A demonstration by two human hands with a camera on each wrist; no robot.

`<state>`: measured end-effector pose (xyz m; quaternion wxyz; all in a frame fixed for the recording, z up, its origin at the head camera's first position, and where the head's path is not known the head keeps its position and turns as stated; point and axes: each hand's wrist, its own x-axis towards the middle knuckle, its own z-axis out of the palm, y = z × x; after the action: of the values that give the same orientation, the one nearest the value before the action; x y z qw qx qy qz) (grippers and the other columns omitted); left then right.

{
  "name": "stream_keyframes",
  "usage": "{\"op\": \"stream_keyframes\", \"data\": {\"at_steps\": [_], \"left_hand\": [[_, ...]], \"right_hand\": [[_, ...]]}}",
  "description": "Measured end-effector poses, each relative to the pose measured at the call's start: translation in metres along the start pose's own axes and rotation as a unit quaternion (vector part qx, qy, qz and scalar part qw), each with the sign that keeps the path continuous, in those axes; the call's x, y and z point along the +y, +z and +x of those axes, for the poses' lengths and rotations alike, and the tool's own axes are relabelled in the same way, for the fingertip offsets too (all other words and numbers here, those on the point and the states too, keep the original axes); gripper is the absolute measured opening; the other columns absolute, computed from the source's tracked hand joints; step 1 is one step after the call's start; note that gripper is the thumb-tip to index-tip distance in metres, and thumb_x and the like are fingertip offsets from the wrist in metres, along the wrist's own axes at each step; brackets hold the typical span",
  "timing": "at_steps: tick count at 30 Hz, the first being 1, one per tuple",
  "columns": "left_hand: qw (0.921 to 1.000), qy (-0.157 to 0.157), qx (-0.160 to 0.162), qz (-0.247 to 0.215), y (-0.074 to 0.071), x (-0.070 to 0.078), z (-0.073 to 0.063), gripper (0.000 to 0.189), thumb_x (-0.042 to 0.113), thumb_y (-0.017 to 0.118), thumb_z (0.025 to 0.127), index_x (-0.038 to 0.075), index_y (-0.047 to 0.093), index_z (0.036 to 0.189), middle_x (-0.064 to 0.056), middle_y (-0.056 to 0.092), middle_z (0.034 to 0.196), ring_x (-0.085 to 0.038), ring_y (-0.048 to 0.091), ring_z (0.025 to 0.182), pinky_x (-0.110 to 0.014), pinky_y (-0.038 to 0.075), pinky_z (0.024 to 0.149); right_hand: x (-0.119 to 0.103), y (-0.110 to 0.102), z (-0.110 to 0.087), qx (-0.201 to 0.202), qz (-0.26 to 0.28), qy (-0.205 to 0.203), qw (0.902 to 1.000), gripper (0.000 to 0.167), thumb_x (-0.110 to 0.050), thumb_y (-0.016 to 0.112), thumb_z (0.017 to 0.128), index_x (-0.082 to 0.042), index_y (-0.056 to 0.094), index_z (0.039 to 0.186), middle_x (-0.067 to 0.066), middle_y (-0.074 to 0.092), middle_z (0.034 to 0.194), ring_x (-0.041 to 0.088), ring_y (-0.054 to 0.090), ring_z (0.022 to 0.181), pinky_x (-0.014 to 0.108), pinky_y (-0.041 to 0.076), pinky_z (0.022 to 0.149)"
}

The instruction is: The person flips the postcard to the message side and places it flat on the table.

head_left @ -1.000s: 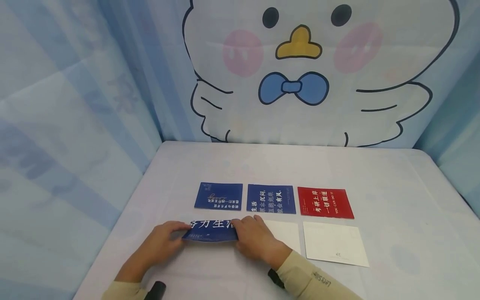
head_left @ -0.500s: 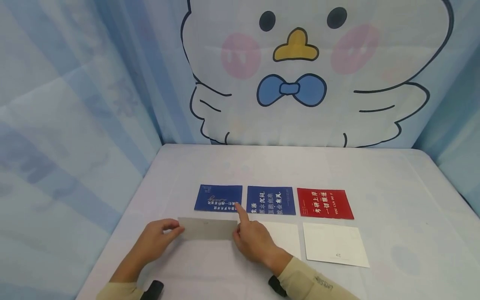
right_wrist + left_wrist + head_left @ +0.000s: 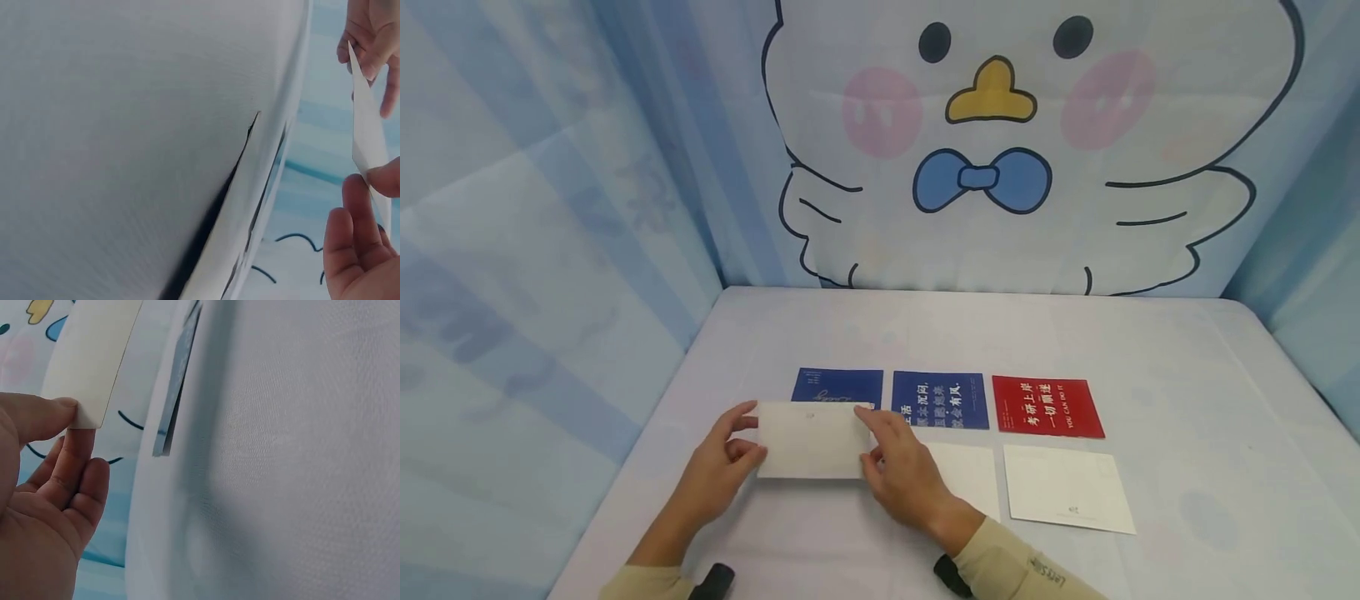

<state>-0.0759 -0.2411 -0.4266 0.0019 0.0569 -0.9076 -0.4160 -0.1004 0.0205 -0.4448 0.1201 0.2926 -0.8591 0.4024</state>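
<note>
A postcard [image 3: 811,443], its cream back turned toward the head camera, is held up between both hands. My left hand [image 3: 709,473] pinches its left end; in the left wrist view the thumb presses the cream face of the postcard [image 3: 94,359] with fingers behind. My right hand [image 3: 910,482] pinches the right end, as the right wrist view also shows, where the postcard [image 3: 370,134] appears almost edge-on. Behind it, a blue postcard [image 3: 838,385] with white print lies partly covered from view.
In the back row lie another blue postcard [image 3: 942,400] and a red postcard [image 3: 1048,407], print up. Nearer, a cream postcard [image 3: 966,471] lies partly behind the right hand, with another cream postcard [image 3: 1070,487] to its right. A patterned curtain [image 3: 977,242] borders the white table [image 3: 1210,400].
The held postcard has been turned from its blue printed face to its cream back and tilted up toward the head camera. Both hands keep hold of its ends.
</note>
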Motion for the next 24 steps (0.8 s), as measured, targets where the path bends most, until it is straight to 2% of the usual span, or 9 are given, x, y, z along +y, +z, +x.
{"op": "stream_keyframes", "data": {"at_steps": [3, 6, 9, 12, 17, 24], "left_hand": [[0.9999, 0.014, 0.001, 0.007, 0.003, -0.001, 0.0, 0.056, 0.005, 0.066, 0.096, 0.006, 0.043, 0.147, -0.016, 0.055, 0.132, -0.024, 0.062, 0.099, -0.029, 0.056, 0.083], [0.9988, 0.029, 0.007, 0.038, 0.005, -0.002, 0.0, 0.049, 0.005, 0.067, 0.094, 0.004, 0.052, 0.141, -0.014, 0.058, 0.127, -0.026, 0.06, 0.104, -0.039, 0.054, 0.09], [0.9976, 0.035, 0.005, 0.059, 0.008, -0.003, 0.0, 0.049, 0.004, 0.068, 0.092, 0.003, 0.055, 0.14, -0.014, 0.059, 0.126, -0.028, 0.059, 0.105, -0.046, 0.052, 0.094], [0.9971, 0.036, 0.001, 0.066, 0.011, -0.004, 0.0, 0.051, 0.002, 0.07, 0.09, 0.003, 0.055, 0.14, -0.015, 0.057, 0.131, -0.027, 0.059, 0.103, -0.046, 0.052, 0.094], [0.9964, 0.034, -0.011, 0.077, 0.016, -0.003, 0.002, 0.054, 0.002, 0.073, 0.088, 0.0, 0.056, 0.139, -0.018, 0.049, 0.14, -0.026, 0.059, 0.104, -0.044, 0.051, 0.096], [0.9929, 0.031, -0.025, 0.112, 0.019, -0.001, 0.0, 0.057, 0.003, 0.076, 0.086, -0.002, 0.056, 0.139, -0.019, 0.05, 0.138, -0.029, 0.058, 0.11, -0.047, 0.051, 0.096]], "right_hand": [[0.001, 0.001, 0.0, 0.001, -0.009, -0.003, 1.0, 0.051, 0.004, 0.073, 0.085, 0.004, 0.055, 0.133, 0.017, 0.055, 0.122, 0.013, 0.062, 0.079, 0.021, 0.054, 0.068], [0.001, 0.001, 0.0, -0.007, -0.004, 0.009, 0.9999, 0.05, 0.004, 0.072, 0.085, 0.007, 0.055, 0.132, 0.018, 0.055, 0.123, 0.013, 0.062, 0.08, 0.022, 0.055, 0.07], [0.002, 0.0, 0.0, -0.019, 0.004, 0.027, 0.9995, 0.051, 0.004, 0.071, 0.085, 0.009, 0.054, 0.132, 0.018, 0.055, 0.121, 0.012, 0.06, 0.081, 0.024, 0.054, 0.072], [0.001, 0.0, 0.0, -0.028, 0.007, 0.043, 0.9987, 0.051, 0.004, 0.071, 0.083, 0.01, 0.055, 0.132, 0.019, 0.055, 0.12, 0.011, 0.058, 0.079, 0.027, 0.054, 0.074], [0.0, 0.0, 0.0, -0.034, 0.004, 0.073, 0.9968, 0.05, 0.002, 0.071, 0.084, 0.012, 0.055, 0.131, 0.024, 0.052, 0.128, 0.012, 0.057, 0.081, 0.033, 0.053, 0.08], [0.0, -0.001, 0.0, -0.067, -0.012, 0.102, 0.9924, 0.052, 0.001, 0.069, 0.086, 0.013, 0.052, 0.134, 0.024, 0.051, 0.134, 0.025, 0.057, 0.103, 0.041, 0.05, 0.096]]}}
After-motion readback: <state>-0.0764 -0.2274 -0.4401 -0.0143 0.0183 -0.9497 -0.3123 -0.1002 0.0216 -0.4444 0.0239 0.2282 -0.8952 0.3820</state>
